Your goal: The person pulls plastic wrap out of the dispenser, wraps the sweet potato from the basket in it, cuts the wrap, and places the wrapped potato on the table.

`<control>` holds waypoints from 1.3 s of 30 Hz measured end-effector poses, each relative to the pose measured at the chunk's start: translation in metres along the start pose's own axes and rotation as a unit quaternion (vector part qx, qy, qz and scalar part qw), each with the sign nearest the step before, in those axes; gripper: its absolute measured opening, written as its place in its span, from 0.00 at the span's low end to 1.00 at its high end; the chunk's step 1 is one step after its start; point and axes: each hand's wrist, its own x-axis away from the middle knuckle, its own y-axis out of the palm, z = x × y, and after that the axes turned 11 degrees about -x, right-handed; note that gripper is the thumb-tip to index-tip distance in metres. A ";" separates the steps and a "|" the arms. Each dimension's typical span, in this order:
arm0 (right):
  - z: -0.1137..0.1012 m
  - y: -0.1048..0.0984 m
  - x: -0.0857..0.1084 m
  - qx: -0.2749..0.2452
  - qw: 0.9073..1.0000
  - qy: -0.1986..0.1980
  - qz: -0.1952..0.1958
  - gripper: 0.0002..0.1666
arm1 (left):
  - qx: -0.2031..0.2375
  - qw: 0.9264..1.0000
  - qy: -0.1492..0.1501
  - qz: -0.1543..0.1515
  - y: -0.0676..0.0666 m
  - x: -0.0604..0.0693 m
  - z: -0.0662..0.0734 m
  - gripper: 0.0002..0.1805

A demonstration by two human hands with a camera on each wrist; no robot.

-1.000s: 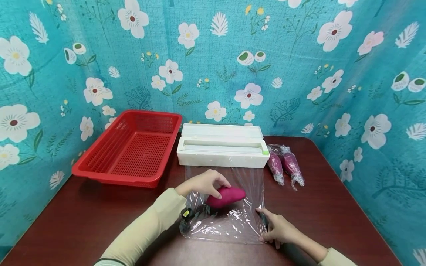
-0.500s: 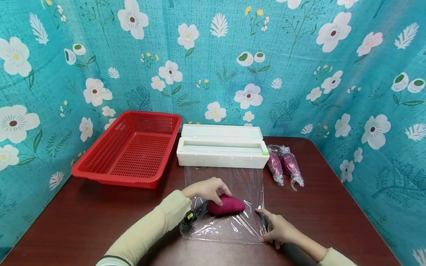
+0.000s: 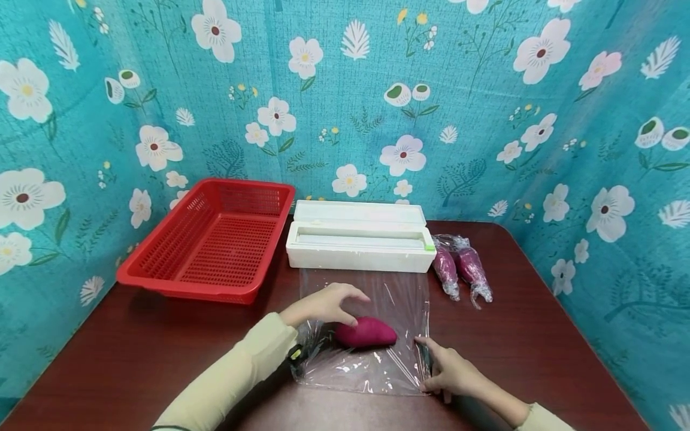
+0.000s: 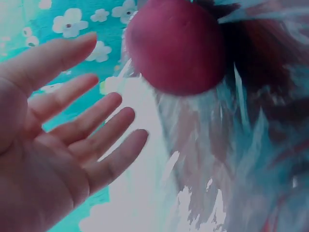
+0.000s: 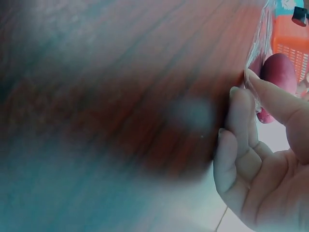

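A magenta sweet potato (image 3: 366, 333) lies on a sheet of clear cling film (image 3: 372, 371) spread over the table. Above its left end is my left hand (image 3: 325, 304), thumb and fingers apart and holding nothing. The left wrist view shows a gap between that hand (image 4: 72, 125) and the sweet potato (image 4: 176, 48). My right hand (image 3: 453, 370) pinches the film's near right edge, close to the tabletop. In the right wrist view, the right hand (image 5: 265, 145) has its thumb tip on the film edge; its other fingers are bent.
A white cling film box (image 3: 361, 257), lid raised, stands behind; the sheet runs out from it. At the left sits a red perforated basket (image 3: 226, 251). Two film-wrapped sweet potatoes (image 3: 471, 266) lie right of the box. Floral cloth (image 3: 345, 108) hangs around the table (image 3: 517, 299).
The left hand lowered the sweet potato towards me onto the film, then let go and lifted slightly away. The right hand has stayed at the film's edge.
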 end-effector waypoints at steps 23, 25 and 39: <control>-0.011 -0.017 0.005 -0.018 0.998 -0.053 0.012 0.41 | -0.192 0.974 -0.022 -0.116 0.023 0.098 0.017 0.15; -0.010 -0.017 0.006 -0.029 0.997 -0.070 0.014 0.36 | -0.180 0.977 -0.025 -0.108 0.023 0.099 0.015 0.13; -0.002 -0.020 0.006 -0.026 0.993 -0.112 0.001 0.06 | -0.120 0.992 -0.027 -0.037 0.019 0.101 0.008 0.08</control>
